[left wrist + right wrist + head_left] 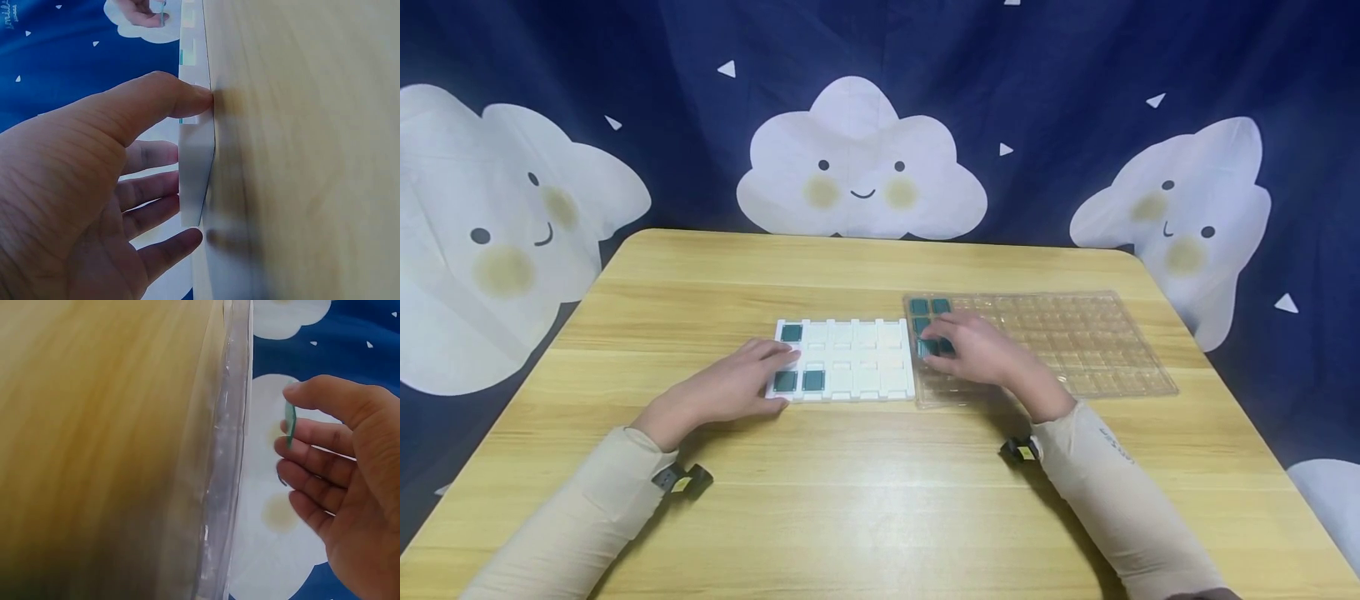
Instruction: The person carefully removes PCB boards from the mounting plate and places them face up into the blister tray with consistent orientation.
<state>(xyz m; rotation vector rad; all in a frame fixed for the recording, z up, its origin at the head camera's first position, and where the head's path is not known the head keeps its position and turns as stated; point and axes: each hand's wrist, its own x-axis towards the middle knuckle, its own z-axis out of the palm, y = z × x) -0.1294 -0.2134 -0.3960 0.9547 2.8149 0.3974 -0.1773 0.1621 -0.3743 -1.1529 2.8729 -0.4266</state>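
Note:
A white tray [857, 360] with two rows of compartments lies mid-table. Dark green square chips sit in its far-left compartment [792, 333] and in two near-row compartments at the left. My left hand [730, 385] holds the tray's left end, thumb [187, 100] against the near side, other fingers at the top and end. Just right of it lies a clear plastic tray [1075, 342] with several green chips [920, 307] in its left columns. Above those chips is my right hand [981, 350]. It pinches one thin green chip [290, 422] between thumb and fingers, clear of the tray.
The clear tray's left edge stands close beside the white tray's right end. Both lie on a light wooden table [850, 500]. A dark blue curtain [685, 167] with cloud faces hangs behind the table's far edge. Small black cameras [682, 478] are strapped to both wrists.

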